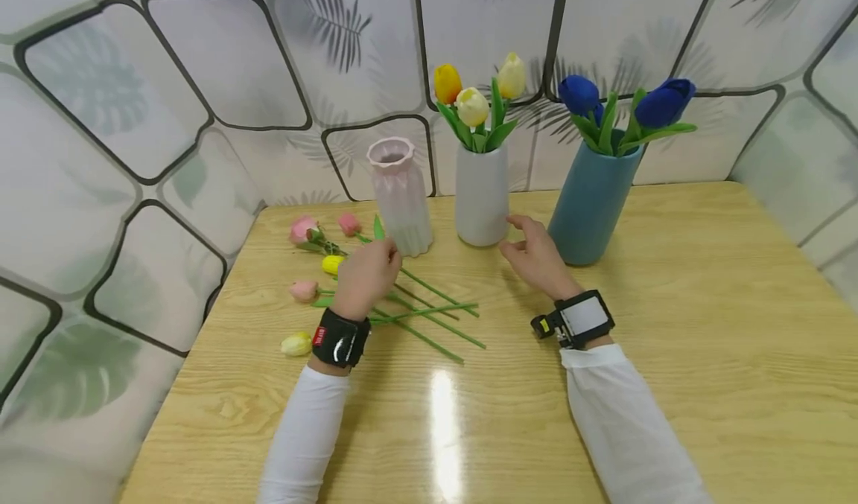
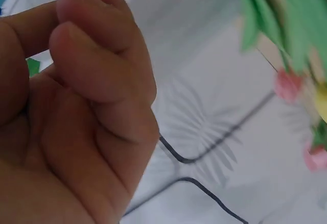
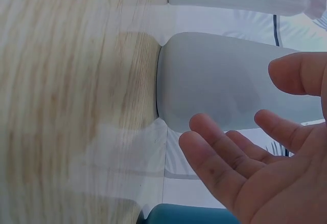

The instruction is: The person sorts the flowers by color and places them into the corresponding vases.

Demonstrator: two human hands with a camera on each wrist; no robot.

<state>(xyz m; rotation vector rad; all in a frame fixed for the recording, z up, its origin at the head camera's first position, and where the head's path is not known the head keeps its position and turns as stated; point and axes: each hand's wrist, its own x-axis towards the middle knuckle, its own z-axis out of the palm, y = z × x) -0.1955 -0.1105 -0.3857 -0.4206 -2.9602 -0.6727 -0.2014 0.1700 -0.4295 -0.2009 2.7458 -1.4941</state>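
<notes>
My left hand (image 1: pixel 372 273) is over several artificial flowers lying on the table, its fingers loosely curled. In the left wrist view I see nothing held between those fingers (image 2: pixel 97 70). Around it lie a pink rose (image 1: pixel 304 228), two pink tulips, a yellow tulip (image 1: pixel 331 264) and a pale yellow tulip (image 1: pixel 296 344), with green stems pointing right. Beside the white vase (image 1: pixel 481 199), my right hand (image 1: pixel 536 257) has its fingers spread and relaxed, holding nothing. Whether its fingertips touch that vase I cannot tell. Yellow and cream tulips (image 1: pixel 472 107) stand in the white vase.
A pink-and-white ruffled vase (image 1: pixel 402 199) stands behind the left hand, with no flowers in it. The blue vase (image 1: pixel 593 202) with blue tulips (image 1: pixel 663 103) is right of the white one. A patterned cloth wall (image 1: pixel 362 50) borders the back of the wooden table (image 1: pixel 509 422).
</notes>
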